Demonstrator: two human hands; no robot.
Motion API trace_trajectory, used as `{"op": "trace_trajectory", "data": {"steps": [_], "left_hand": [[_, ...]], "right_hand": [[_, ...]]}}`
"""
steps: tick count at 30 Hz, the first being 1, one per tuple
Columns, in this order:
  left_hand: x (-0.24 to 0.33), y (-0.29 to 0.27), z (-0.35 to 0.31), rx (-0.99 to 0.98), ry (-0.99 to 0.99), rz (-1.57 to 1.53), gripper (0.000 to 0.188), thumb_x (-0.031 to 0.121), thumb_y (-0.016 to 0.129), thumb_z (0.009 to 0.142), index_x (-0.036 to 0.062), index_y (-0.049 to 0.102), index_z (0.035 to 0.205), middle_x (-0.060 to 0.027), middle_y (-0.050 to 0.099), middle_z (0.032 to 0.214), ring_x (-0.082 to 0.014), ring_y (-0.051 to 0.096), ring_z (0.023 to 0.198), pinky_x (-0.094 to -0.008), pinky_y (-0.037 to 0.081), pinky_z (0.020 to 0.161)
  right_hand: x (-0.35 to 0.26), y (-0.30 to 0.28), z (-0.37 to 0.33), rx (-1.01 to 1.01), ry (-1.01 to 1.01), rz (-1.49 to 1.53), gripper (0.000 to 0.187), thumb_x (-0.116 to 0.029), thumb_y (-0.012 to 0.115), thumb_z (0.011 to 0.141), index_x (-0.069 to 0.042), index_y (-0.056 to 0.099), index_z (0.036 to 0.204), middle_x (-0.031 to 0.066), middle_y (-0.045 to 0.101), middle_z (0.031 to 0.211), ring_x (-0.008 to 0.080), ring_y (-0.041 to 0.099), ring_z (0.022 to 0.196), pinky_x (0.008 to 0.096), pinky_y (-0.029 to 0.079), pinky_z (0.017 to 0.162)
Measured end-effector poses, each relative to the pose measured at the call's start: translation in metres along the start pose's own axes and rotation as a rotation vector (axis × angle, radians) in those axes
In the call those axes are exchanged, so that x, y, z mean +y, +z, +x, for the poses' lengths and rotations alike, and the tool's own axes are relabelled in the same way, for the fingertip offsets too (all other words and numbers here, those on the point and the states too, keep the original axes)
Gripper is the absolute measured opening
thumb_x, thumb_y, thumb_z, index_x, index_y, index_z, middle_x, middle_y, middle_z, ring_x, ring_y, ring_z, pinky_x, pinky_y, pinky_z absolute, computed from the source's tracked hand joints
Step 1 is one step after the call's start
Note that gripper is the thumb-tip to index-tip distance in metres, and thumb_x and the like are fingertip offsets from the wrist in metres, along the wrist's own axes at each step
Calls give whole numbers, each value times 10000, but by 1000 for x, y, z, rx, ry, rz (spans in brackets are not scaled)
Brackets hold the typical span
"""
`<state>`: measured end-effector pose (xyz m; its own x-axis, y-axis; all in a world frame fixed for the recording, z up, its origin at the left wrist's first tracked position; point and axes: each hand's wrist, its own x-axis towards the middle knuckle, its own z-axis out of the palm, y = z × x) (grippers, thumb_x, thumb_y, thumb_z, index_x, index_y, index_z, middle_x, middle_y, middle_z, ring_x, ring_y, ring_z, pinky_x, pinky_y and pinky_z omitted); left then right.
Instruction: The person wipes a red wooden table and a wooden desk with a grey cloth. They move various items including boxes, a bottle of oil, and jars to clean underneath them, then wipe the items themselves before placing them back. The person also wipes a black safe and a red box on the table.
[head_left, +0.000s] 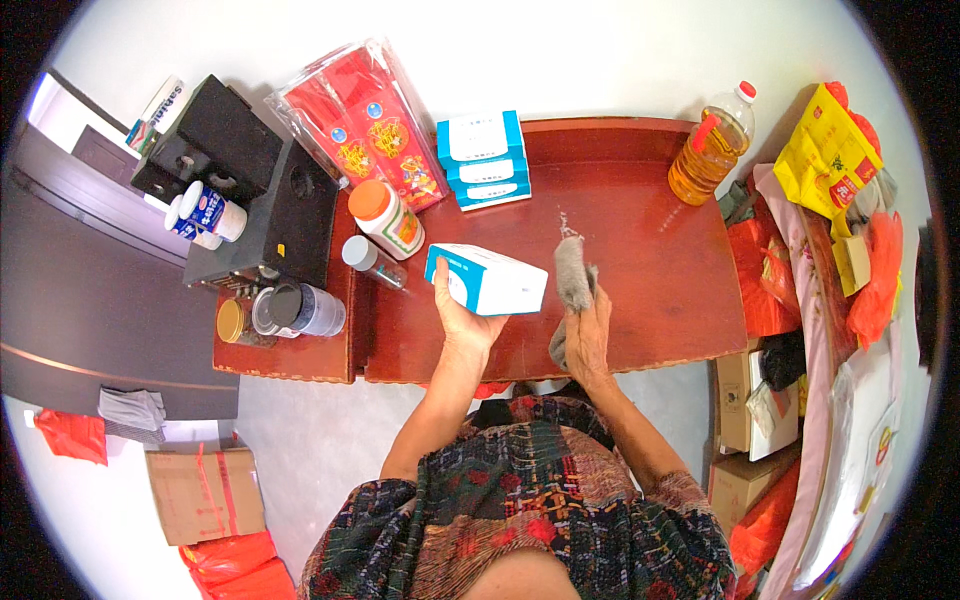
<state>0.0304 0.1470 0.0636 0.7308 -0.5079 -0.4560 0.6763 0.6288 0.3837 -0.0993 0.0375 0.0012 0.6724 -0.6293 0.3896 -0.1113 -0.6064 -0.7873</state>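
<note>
My left hand (466, 318) grips a blue and white carton (505, 281) by its left end, tilted above the red wooden desk (660, 290). In my right hand (590, 335) is a crumpled grey cloth (573, 275), over the desk to the right of the carton. Some of its fingers are hidden by the cloth. Beyond the cloth, a whitish smear (567, 225) marks the desktop. Similar blue and white cartons (483, 165) are stacked at the back. Left of my left hand stand a white bottle with an orange cap (387, 220) and a clear grey-lidded jar (374, 262).
Behind the bottles lean red decorated packets in clear wrap (375, 130). Black speakers (285, 215) and several lidded jars (305, 310) occupy the left side. An oil jug (712, 150) stands at the back right corner. Cardboard boxes (205, 495) and red bags are below on both sides.
</note>
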Motion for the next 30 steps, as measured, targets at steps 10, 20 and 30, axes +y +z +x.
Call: {"op": "trace_trajectory", "data": {"steps": [10,20,30], "left_hand": [[-5,-5,-9,-251,-2,-106,607,525,521,865,104,493,1302,-90,575,1252,-264,544,1139,-426,421,985],[-10,-35,-13,-242,-143,91,671,526,525,847,62,441,1324,-147,568,1216,-307,574,1083,-453,463,942],[-19,-58,-8,-156,-288,17,517,370,594,846,73,493,1257,-115,607,1118,-251,612,991,-418,526,847]], "right_hand": [[-41,3,10,-52,-111,75,419,-205,496,899,62,482,1222,179,456,1316,328,417,1188,418,335,1013],[-58,-22,32,-422,521,745,443,-296,485,934,83,513,1163,95,583,994,159,519,921,313,421,842],[-41,11,19,-422,-245,-9,297,-180,540,866,-2,563,1103,204,473,1181,399,433,1087,474,405,895]]}}
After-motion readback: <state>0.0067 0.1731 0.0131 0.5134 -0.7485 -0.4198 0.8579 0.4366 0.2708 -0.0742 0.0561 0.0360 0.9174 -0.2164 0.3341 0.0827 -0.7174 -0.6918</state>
